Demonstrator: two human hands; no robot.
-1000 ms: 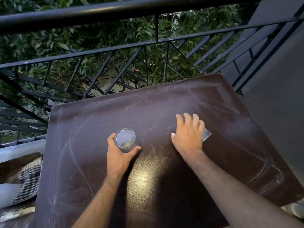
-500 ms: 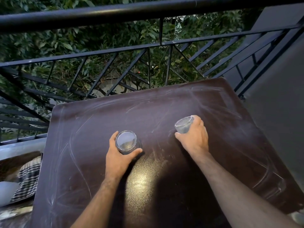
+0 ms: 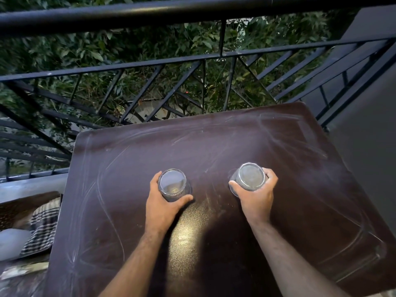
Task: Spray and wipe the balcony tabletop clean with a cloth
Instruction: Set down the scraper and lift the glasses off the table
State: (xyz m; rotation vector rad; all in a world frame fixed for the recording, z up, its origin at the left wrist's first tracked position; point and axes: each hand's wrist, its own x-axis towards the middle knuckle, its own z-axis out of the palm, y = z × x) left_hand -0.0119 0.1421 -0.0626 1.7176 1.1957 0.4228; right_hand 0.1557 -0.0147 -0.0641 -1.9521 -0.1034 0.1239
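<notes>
A dark brown tabletop [image 3: 214, 146] fills the lower view, streaked with pale dust smears. My left hand [image 3: 164, 205] is wrapped around a clear glass [image 3: 172, 183] standing on the table left of centre. My right hand [image 3: 256, 198] grips a second clear glass [image 3: 249, 176] right of centre, its mouth turned up toward the camera. No cloth or spray bottle shows on the table.
A black metal railing [image 3: 192, 58] runs right behind the table's far edge, with green foliage beyond. A grey wall [image 3: 368, 129] stands at the right. A checked fabric [image 3: 42, 226] lies on a seat below the table's left edge.
My right hand went from flat over its glass to gripping it and has turned it upright. The left hand kept its hold on its glass. The view has tilted a little.
</notes>
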